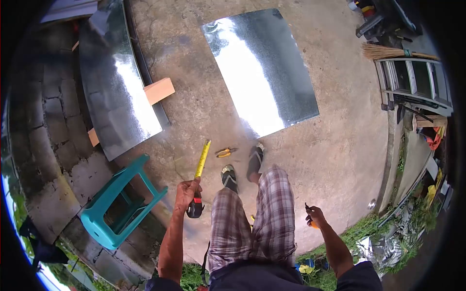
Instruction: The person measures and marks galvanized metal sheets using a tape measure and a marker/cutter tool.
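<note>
My left hand (187,194) is closed around a tape measure. Its black and red case (195,209) hangs below the fingers, and a short length of yellow blade (203,159) sticks out forward. My right hand (317,217), off to the right of my knees, grips a small tool (314,224) with a dark tip and an orange part; its kind I cannot make out. Yellow-handled snips or pliers (224,153) lie on the concrete just beyond my feet. Past them a shiny metal sheet (296,82) lies flat on the ground.
At left, another metal sheet (99,97) rests on wood blocks (159,90). A teal plastic stool (99,228) lies tipped over beside it. A ladder (411,77) and a straw broom (381,51) are at right. Plants (310,250) grow behind me.
</note>
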The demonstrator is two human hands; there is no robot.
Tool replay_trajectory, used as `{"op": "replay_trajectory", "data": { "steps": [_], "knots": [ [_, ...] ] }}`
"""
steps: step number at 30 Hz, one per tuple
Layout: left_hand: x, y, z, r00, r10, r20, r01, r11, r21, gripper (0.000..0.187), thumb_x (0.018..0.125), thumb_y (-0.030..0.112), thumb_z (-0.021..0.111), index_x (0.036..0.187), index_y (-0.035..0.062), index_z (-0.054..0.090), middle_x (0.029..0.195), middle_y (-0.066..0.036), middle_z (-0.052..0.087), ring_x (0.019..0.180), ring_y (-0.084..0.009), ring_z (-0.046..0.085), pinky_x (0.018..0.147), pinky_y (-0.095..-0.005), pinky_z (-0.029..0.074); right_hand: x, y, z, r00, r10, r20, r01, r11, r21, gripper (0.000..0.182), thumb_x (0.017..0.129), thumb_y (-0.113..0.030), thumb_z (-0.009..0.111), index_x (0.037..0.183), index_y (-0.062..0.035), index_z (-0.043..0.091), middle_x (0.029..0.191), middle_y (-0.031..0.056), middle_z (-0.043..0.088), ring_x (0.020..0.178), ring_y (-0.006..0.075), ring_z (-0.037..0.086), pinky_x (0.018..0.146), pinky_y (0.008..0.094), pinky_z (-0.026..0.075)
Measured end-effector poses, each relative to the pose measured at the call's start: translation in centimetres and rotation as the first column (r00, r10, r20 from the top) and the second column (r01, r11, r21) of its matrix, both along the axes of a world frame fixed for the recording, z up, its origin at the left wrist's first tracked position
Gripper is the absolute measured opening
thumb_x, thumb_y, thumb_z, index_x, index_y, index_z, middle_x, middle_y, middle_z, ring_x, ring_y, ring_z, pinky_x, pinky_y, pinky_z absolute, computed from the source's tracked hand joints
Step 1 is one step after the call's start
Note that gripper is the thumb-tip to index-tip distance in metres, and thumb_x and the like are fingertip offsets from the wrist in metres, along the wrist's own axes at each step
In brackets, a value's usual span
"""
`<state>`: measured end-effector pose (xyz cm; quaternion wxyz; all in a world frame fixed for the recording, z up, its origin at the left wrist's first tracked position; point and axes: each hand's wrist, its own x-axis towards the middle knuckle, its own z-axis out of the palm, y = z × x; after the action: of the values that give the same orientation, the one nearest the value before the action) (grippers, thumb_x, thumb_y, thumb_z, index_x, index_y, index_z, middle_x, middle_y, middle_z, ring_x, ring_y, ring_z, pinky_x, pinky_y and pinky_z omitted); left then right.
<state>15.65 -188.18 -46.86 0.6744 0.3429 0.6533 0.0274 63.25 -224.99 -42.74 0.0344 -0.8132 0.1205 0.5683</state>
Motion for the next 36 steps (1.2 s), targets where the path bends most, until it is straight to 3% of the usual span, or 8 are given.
{"op": "replay_trajectory", "data": {
  "steps": [4, 10, 16, 22, 26, 28, 29, 36],
  "knots": [
    [0.2, 3.0, 2.9, 0.999, 0.006, -0.036, 0.0, 0.989, 0.148, 0.044, 0.097, 0.041, 0.063, 0.075, 0.0033, 0.065, 0.054, -0.004, 0.059, 0.045, -0.0108, 0.053, 0.045, -0.0279, 0.04, -6.5, 0.4, 1.6, 0.992, -0.089, -0.09, 0.093, 0.995, 0.04, 0.022, 0.1, -0.025, 0.06, 0.111, -0.0063, 0.06, 0.066, 0.0114, 0.061, 0.042, 0.0198, 0.054, 0.038, 0.0365, 0.042],
    [2.2, 20.2, 3.8, 0.995, 0.081, -0.055, -0.068, 0.977, 0.202, 0.043, 0.097, 0.039, 0.066, 0.069, 0.0059, 0.061, 0.054, -0.002, 0.057, 0.045, -0.0089, 0.05, 0.044, -0.0277, 0.038, -6.0, 14.5, 0.7, 0.989, -0.049, -0.139, 0.056, 0.997, 0.049, 0.026, 0.097, -0.025, 0.061, 0.112, -0.0023, 0.058, 0.067, 0.0097, 0.061, 0.043, 0.0188, 0.056, 0.039, 0.035, 0.044],
    [5.6, 35.7, 4.4, 1.0, -0.003, -0.002, 0.003, 0.965, 0.262, 0.045, 0.097, 0.035, 0.065, 0.064, 0.0037, 0.062, 0.054, -0.002, 0.058, 0.046, -0.0104, 0.053, 0.045, -0.0291, 0.042, 4.0, 34.1, -0.4, 0.992, -0.003, 0.128, -0.042, 0.937, 0.348, 0.021, 0.1, -0.024, 0.059, 0.104, -0.0041, 0.06, 0.067, 0.0066, 0.06, 0.04, 0.0145, 0.053, 0.036, 0.0297, 0.041],
    [9.3, 49.5, -1.9, 0.977, -0.198, -0.073, 0.211, 0.924, 0.319, 0.048, 0.096, 0.033, 0.066, 0.06, 0.0021, 0.062, 0.054, -0.002, 0.058, 0.047, -0.0102, 0.054, 0.045, -0.0294, 0.042, 9.4, 52.5, 3.1, 0.966, -0.174, 0.19, 0.026, 0.799, 0.601, 0.024, 0.098, -0.03, 0.065, 0.098, -0.0064, 0.062, 0.064, 0.0031, 0.057, 0.041, 0.0112, 0.05, 0.037, 0.0274, 0.04],
    [12.1, 59.0, -5.9, 0.932, -0.361, 0.017, 0.337, 0.885, 0.321, 0.042, 0.094, 0.034, 0.068, 0.069, 0.0008, 0.064, 0.053, -0.004, 0.057, 0.048, -0.0114, 0.057, 0.046, -0.0302, 0.043, 7.6, 61.8, 3.7, 0.97, -0.132, 0.205, -0.019, 0.799, 0.602, 0.023, 0.091, -0.028, 0.074, 0.091, -0.0074, 0.062, 0.06, -0.0005, 0.053, 0.041, 0.0078, 0.048, 0.036, 0.0248, 0.038],
    [13.9, 63.1, -7.9, 0.884, -0.459, -0.093, 0.463, 0.829, 0.313, 0.036, 0.091, 0.034, 0.072, 0.079, 0.0, 0.066, 0.054, -0.006, 0.058, 0.048, -0.0128, 0.059, 0.046, -0.031, 0.044, 6.2, 65.8, 1.8, 0.974, -0.031, 0.224, -0.104, 0.818, 0.566, 0.022, 0.089, -0.023, 0.077, 0.088, -0.006, 0.063, 0.057, -0.0018, 0.051, 0.04, 0.0067, 0.045, 0.034, 0.0245, 0.035],
    [14.7, 64.9, -8.5, 0.891, -0.454, -0.013, 0.443, 0.863, 0.245, 0.035, 0.092, 0.032, 0.071, 0.08, -0.0004, 0.066, 0.056, -0.006, 0.06, 0.048, -0.0134, 0.059, 0.046, -0.0307, 0.045, 5.1, 68.4, 0.9, 0.976, -0.009, 0.216, -0.109, 0.843, 0.526, 0.023, 0.088, -0.023, 0.078, 0.087, -0.0052, 0.063, 0.056, -0.0021, 0.05, 0.04, 0.006, 0.044, 0.033, 0.0238, 0.034],
    [18.8, 74.2, -26.9, 0.827, -0.559, 0.054, 0.518, 0.796, 0.313, 0.038, 0.094, 0.032, 0.071, 0.071, 0.0027, 0.064, 0.058, -0.001, 0.056, 0.051, -0.0093, 0.054, 0.049, -0.028, 0.043, 6.2, 87.1, -17.9, 0.948, 0.236, 0.215, -0.318, 0.763, 0.563, 0.017, 0.091, -0.025, 0.075, 0.093, -0.0093, 0.069, 0.065, -0.0022, 0.055, 0.041, 0.0058, 0.045, 0.035, 0.0251, 0.034]
  ]
}}
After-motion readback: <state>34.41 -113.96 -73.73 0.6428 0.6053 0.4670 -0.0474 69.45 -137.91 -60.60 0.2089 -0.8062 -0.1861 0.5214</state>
